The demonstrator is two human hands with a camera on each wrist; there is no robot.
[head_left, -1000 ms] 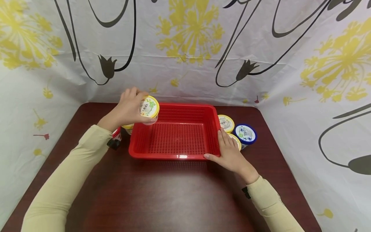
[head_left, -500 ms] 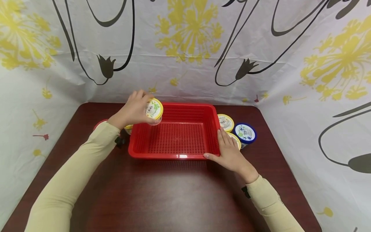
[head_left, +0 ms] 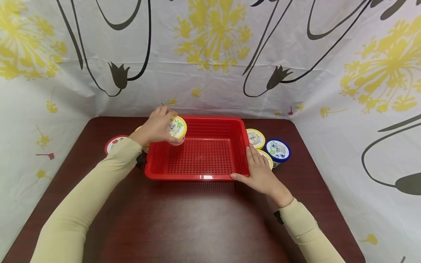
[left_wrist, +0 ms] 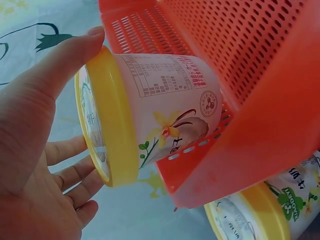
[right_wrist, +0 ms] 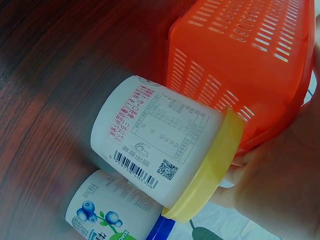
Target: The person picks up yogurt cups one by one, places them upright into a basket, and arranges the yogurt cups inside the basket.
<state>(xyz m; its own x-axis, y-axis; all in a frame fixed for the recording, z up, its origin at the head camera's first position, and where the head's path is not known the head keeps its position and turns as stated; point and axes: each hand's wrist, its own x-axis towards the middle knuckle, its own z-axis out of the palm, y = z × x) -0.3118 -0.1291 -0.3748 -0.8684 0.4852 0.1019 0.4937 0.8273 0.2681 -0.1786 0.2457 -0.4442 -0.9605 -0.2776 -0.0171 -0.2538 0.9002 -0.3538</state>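
Observation:
My left hand [head_left: 158,126] grips a paper ice cream tub [head_left: 177,129] by its yellow lid, over the left end of a red plastic basket [head_left: 200,178]. In the left wrist view the tub [left_wrist: 165,100] shows a white side with a vanilla flower print, the thumb and fingers spread round its lid. At the basket's front right corner my right hand [head_left: 261,175] holds the rim, thumb on the front edge and fingers along the right side. Close by that hand, a yellow-lidded tub [right_wrist: 160,145] stands beside the basket wall.
Right of the basket are another yellow-lidded tub [head_left: 255,138] and a blue-lidded blueberry tub [head_left: 277,150]. Left of it stand a red-lidded tub [head_left: 113,143], partly behind my sleeve, and a yellow-lidded tub [left_wrist: 265,210]. A patterned cloth [head_left: 210,87] encloses the dark wooden table [head_left: 197,219].
My left hand has carried the tub rightward and slightly toward me, farther over the basket. The red-lidded tub's top has come into view behind the sleeve. My right hand stays put.

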